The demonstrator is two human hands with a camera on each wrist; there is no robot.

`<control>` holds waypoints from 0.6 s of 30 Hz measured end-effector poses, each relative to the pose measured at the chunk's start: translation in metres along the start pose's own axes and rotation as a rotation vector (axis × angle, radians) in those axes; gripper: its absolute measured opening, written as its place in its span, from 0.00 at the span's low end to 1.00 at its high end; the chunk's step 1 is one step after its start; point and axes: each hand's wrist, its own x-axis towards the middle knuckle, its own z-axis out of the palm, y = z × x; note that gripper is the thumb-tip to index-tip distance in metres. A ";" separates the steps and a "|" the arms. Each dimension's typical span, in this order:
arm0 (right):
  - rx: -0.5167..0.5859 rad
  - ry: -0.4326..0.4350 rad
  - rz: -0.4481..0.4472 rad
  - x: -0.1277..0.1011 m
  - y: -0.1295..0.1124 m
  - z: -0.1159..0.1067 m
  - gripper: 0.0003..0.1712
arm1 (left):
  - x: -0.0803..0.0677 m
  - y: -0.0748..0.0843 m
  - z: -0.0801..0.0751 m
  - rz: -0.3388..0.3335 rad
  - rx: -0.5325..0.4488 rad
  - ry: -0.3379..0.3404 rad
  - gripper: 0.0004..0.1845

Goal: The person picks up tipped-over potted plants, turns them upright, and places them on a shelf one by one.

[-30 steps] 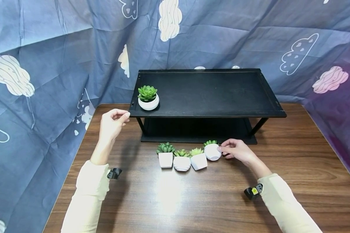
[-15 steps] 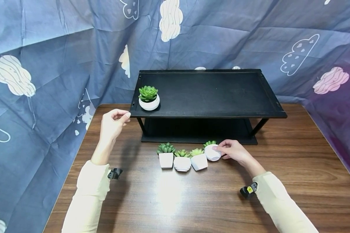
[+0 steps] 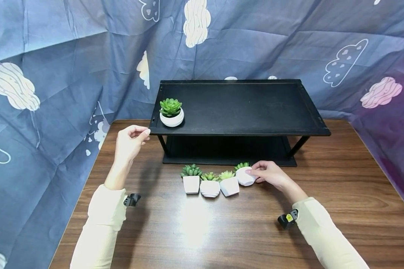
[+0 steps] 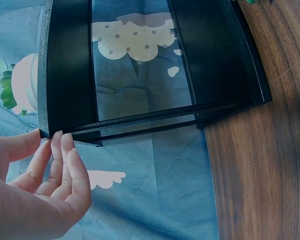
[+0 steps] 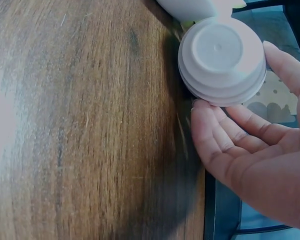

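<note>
At the front left corner of a black two-tier shelf (image 3: 235, 108), my left hand (image 3: 129, 144) pinches the upper board's edge between thumb and fingers. My right hand (image 3: 271, 175) grips the round white pot of a potted succulent (image 3: 245, 176), the rightmost in a row, thumb on one side and fingers on the other. That pot lies tilted, its base facing the right wrist camera (image 5: 219, 47). To its left lie a pale green succulent in a white pot (image 3: 229, 185), another in a ridged pot (image 3: 210, 188) and a dark green one in a square pot (image 3: 191, 184).
One green succulent in a round white pot (image 3: 171, 117) stands upright on the upper board's left end. The shelf's lower board (image 3: 222, 153) sits just behind the row. A blue cloud-print cloth (image 3: 256, 37) hangs behind the wooden table (image 3: 249, 231).
My right hand has shifted slightly left, its thumb now further over the round pot. The left hand, shelf and other pots have stayed in place.
</note>
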 end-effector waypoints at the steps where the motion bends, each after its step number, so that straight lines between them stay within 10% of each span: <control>1: 0.004 -0.001 -0.005 0.000 0.000 0.000 0.24 | 0.000 0.000 0.000 0.001 -0.001 -0.001 0.10; 18: 0.069 -0.052 -0.028 -0.004 0.004 -0.005 0.26 | 0.000 0.000 0.001 0.007 -0.016 0.002 0.10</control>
